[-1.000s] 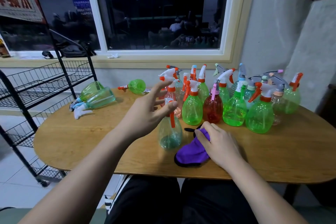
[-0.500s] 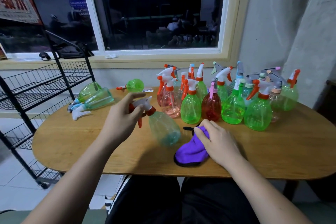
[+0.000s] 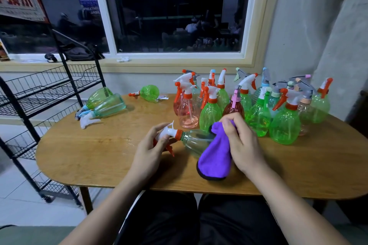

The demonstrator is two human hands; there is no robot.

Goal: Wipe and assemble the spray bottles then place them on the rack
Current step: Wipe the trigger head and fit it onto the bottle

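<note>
1. Lap in black trousers (image 3: 199,223) fills the bottom of the view, tucked under the near edge of the wooden table (image 3: 79,161).
2. The left hand (image 3: 151,149) is over the middle of the table, close to the near edge. Its fingers are curled round the white spray head of the spray bottle (image 3: 194,141) and grip it.
3. That bottle lies on its side, with the head to the left and the pale clear body to the right. It has an orange collar and an orange trigger. I cannot tell whether the body rests on the tabletop.
4. The right hand (image 3: 241,145) clutches a purple cloth (image 3: 215,159) bunched between curled fingers and thumb. The cloth hangs over the base end of the held bottle and touches it. Its black-edged lower end is near the table's near edge.
5. Just behind the hands, a pink bottle (image 3: 188,111) and a red bottle (image 3: 234,107) stand upright at the front of a crowd of upright bottles (image 3: 284,125). These are mostly green and fill the far right part of the table.
6. Near the far left edge, two pale green bottles (image 3: 108,104) lie on their sides, side by side. A round green bottle (image 3: 150,92) lies at the far edge, apart from both groups.
7. A black wire rack (image 3: 39,89) stands on the floor just beside the table's left end.
8. Beyond is a dark window (image 3: 175,16), with a dark bag (image 3: 79,52) on its sill.
</note>
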